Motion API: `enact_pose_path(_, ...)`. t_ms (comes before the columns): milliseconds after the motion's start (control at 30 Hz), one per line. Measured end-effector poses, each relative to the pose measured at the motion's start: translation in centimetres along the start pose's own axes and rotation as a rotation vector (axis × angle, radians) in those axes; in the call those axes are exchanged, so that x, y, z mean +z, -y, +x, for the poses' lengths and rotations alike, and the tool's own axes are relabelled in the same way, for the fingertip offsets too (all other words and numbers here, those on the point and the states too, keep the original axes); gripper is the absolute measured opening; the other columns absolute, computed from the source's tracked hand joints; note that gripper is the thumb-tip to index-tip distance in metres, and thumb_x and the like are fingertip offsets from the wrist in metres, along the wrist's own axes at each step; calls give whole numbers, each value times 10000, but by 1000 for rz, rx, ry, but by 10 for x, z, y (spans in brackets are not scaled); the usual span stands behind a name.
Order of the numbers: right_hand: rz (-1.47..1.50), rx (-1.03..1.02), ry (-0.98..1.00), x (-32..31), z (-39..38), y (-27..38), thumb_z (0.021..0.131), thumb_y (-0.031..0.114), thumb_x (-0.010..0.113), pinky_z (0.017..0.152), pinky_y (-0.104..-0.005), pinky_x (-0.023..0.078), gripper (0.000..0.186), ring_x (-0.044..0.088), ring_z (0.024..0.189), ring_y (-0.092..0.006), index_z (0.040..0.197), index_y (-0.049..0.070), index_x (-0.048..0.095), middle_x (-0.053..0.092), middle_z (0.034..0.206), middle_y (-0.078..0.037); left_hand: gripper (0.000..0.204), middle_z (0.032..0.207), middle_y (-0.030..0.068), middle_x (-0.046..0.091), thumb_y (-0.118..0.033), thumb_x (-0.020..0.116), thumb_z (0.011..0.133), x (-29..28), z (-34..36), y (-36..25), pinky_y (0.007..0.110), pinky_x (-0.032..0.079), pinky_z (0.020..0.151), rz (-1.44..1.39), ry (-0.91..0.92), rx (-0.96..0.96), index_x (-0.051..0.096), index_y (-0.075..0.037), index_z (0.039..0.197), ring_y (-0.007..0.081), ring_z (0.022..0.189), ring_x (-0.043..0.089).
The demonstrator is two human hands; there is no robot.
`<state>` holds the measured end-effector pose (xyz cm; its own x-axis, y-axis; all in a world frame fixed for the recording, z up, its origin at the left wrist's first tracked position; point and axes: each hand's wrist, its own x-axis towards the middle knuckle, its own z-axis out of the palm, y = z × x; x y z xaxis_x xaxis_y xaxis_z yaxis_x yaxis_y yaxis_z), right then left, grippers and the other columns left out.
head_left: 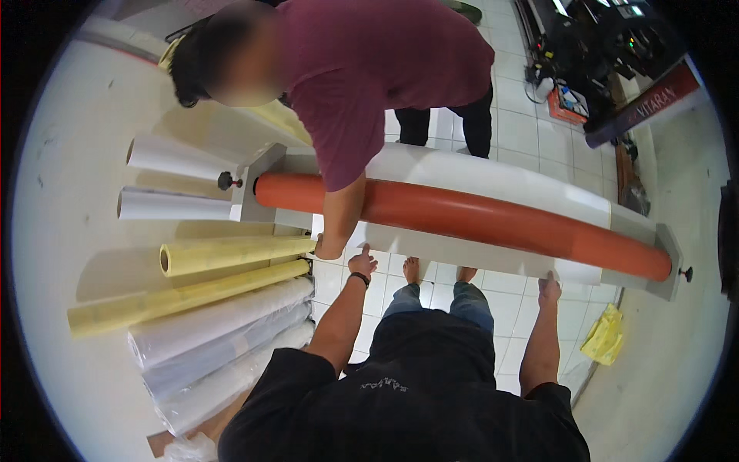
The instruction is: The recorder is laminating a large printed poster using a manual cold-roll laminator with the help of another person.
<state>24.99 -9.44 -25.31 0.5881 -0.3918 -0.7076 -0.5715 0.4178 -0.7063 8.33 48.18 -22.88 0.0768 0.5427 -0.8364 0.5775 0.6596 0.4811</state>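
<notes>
A roller machine with a long orange-red roller (462,223) spans the view, with white sheet material (580,269) hanging below the roller. My left hand (362,263) is at the sheet's lower edge, left of middle, fingers apart, a fingertip touching or very near it. My right hand (549,288) pinches that edge farther right. A co-worker in a maroon shirt (400,54) leans over the machine from the far side; their hand (329,248) is at the sheet edge left of my left hand.
Several white, yellow and plastic-wrapped rolls (219,316) project along the left wall. Black equipment (577,38) and an orange box (567,109) stand at the back right. A yellow bag (603,335) lies by the right wall. A knob (686,275) sticks out from the machine's right end.
</notes>
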Motion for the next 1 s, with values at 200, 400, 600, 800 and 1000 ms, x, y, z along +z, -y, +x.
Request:
enact_pose_path(200,69,-123,58,-1,-9,0,894,160,657,807,-348,561,335,621,925,-233,1077,-80,512,601,1036,-149,275,908,128,598,-313,653,818,37,-100,15,430,433,801,1082,116,1355,586,-54,882,314,895,567)
enact_pose_path(400,101,-110,122,4,-22,-3,898,186,657,894,-343,509,346,601,977,-219,1081,-57,492,598,1052,-137,433,1228,98,509,-224,580,828,76,-120,22,434,343,991,1388,394,1717,515,-77,1231,263,1169,459)
enact_pose_path(600,163,-87,196,-2,-30,-3,900,187,650,907,-332,476,312,586,965,-199,1090,-9,498,598,1059,-108,437,1222,82,527,-215,627,805,91,-87,38,442,356,977,1385,292,1792,534,-94,1214,257,1142,475)
enact_pose_path(800,272,-109,323,0,-17,-12,899,214,618,951,-360,427,321,552,1069,-199,1143,30,522,600,1108,-64,422,1147,69,568,-167,719,690,99,-71,56,465,380,930,1167,154,1838,595,-107,1089,284,1054,512)
enact_pose_path(1000,255,-355,411,-20,24,-39,923,267,557,990,-375,398,355,534,1122,-213,1164,8,554,587,1183,-98,421,1055,28,612,-252,784,633,112,-54,73,435,400,873,949,-41,2034,636,-119,1005,245,995,560)
